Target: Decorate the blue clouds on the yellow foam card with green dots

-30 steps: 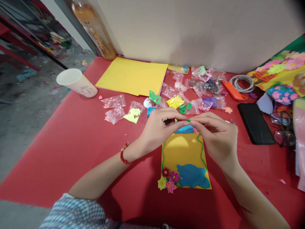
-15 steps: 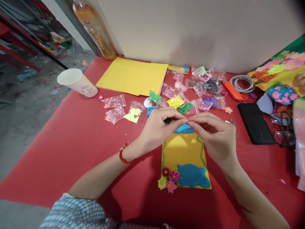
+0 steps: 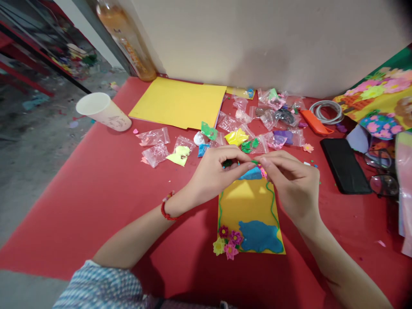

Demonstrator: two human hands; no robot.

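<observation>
A: What is the left hand [image 3: 214, 176] doing?

B: It is pinching in front of the torso, thumb and forefinger nearly meeting at a small green bit [image 3: 255, 162]

A: And the right hand [image 3: 296, 184]?

B: It is meeting the left at the same bit, thumb and forefinger closing narrowly. Fingers are covering most of the piece, so its shape isn't showing; which hand is bearing more of it, one cannot tell

A: Where is the bit sitting?

B: It is appearing between the two sets of fingertips, over the far end of a yellow card [image 3: 247, 204]. The card is lying on the red table [image 3: 80, 214], below the hands

A: What is the card carrying?

B: A blue patch [image 3: 259, 237] is covering much of its near end, and another is showing under the hands. Green cords [image 3: 273, 201] are running wavily along both sides. Flowers [image 3: 231, 249] are clustering at the near left corner, partly overhanging the edge

A: Surroundings?

B: Clear bags [image 3: 156, 154] are lying beyond the hands, several holding coloured lumps. A phone [image 3: 346, 166] is resting right of the right hand, glasses [image 3: 384, 185] just beside it. A cup [image 3: 117, 118] is standing far left
</observation>
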